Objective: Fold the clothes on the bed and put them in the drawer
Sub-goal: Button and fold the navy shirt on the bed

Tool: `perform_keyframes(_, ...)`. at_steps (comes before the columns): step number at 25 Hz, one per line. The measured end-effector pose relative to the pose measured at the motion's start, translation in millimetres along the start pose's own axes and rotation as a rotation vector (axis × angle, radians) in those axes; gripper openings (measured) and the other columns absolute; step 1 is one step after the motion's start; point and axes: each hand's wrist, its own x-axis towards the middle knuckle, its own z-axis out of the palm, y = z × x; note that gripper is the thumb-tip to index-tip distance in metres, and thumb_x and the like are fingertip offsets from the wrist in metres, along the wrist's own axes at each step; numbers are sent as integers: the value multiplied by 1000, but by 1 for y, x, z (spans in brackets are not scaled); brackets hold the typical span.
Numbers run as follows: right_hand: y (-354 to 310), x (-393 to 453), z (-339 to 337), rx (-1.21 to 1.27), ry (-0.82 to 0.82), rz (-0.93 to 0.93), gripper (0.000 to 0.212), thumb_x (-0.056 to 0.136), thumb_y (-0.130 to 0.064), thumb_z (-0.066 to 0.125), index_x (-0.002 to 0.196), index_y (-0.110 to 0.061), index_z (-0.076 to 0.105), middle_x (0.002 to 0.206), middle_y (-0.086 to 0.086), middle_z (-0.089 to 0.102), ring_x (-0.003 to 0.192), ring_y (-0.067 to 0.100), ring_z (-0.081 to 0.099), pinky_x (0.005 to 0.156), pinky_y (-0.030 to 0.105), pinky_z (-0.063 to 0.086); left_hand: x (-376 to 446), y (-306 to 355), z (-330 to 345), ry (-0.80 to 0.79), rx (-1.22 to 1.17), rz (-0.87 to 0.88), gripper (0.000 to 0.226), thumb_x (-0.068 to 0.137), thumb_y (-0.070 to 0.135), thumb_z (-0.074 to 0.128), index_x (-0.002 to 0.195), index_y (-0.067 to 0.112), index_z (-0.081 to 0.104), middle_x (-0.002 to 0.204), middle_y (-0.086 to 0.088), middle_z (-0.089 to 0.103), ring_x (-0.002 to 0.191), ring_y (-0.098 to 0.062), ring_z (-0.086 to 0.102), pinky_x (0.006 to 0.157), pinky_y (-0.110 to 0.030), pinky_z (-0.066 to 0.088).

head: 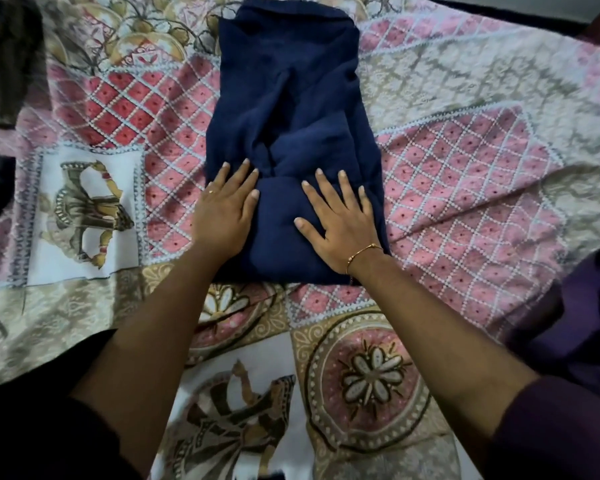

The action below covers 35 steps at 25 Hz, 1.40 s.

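Note:
A navy blue garment [284,91] lies lengthwise on the patterned bedspread [465,174], folded into a long narrow strip with its near end doubled over. My left hand [222,209] lies flat on the garment's near left edge, fingers straight, a ring on one finger. My right hand [340,216] presses flat on the near right part of the cloth, fingers spread, a thin gold bracelet at the wrist. Neither hand grips the fabric.
A dark purple cloth [582,327] lies bunched at the bed's right edge. Dark fabric [4,57] sits at the far left corner. The bedspread shows pink diamond panels, floral medallions and camel figures all around the garment.

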Motion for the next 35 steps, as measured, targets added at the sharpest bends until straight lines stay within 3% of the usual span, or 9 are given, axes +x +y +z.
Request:
perform_keyframes(6,22,1,-14,88,-43,-157,70,87,-57,6,148,-25,18,157,-4,13,145,25,7,112,47,15,-11,-1,-5,402,168,200,15,86,19,54,99,12,58,109,-13,58,106,-30,43,86,-44,35)
perform_keyframes(8,47,-9,-20,61,36,-337,58,97,-44,18,143,-13,36,151,3,32,140,28,28,106,46,33,-14,-15,-15,333,269,459,25,81,8,50,101,8,65,102,-14,66,95,-34,59,82,-40,41)
perform_keyframes(11,87,-26,-26,-45,69,-491,57,82,-18,34,137,-7,44,145,11,40,133,31,39,102,48,40,-22,-54,-29,17,218,624,51,79,3,48,131,4,48,129,-21,55,107,-42,60,85,-49,49)
perform_keyframes(20,96,-17,-32,18,18,-489,97,59,11,52,144,-17,15,156,7,8,104,44,56,75,48,51,-43,-61,-36,-157,146,456,70,78,33,37,143,13,23,146,-26,32,127,-50,38,91,-60,41)
perform_keyframes(24,93,-8,-38,-50,39,-506,78,68,4,42,141,-21,33,152,-4,23,93,32,54,72,46,51,-44,-61,-39,-103,70,475,65,82,37,38,143,16,27,156,-5,19,142,-27,13,87,-56,45)
perform_keyframes(26,94,-2,-43,169,-47,-463,59,78,-7,39,135,-20,47,140,7,46,101,26,56,88,44,49,-38,-56,-49,-82,-16,520,61,86,43,41,138,11,40,153,3,28,142,-22,21,85,-55,47)
perform_keyframes(28,86,4,-59,509,-185,-333,45,82,-15,50,127,-12,50,126,15,55,105,4,60,97,22,46,-30,-44,-57,-8,-162,366,67,86,49,42,120,-6,58,124,-23,58,114,-42,55,78,-49,50)
perform_keyframes(31,81,12,-85,732,-441,-55,45,81,2,61,123,-6,47,116,9,55,89,-9,57,75,-3,40,-1,-26,-67,54,-349,17,64,80,42,39,100,-14,62,100,-36,62,95,-47,60,71,-38,42)
perform_keyframes(35,84,43,-120,1238,-551,299,69,30,-42,93,89,-18,65,84,-4,72,74,5,66,63,17,55,52,-17,-80,75,-516,-174,55,86,47,39,93,-4,59,93,-31,62,82,-29,58,67,-42,41)
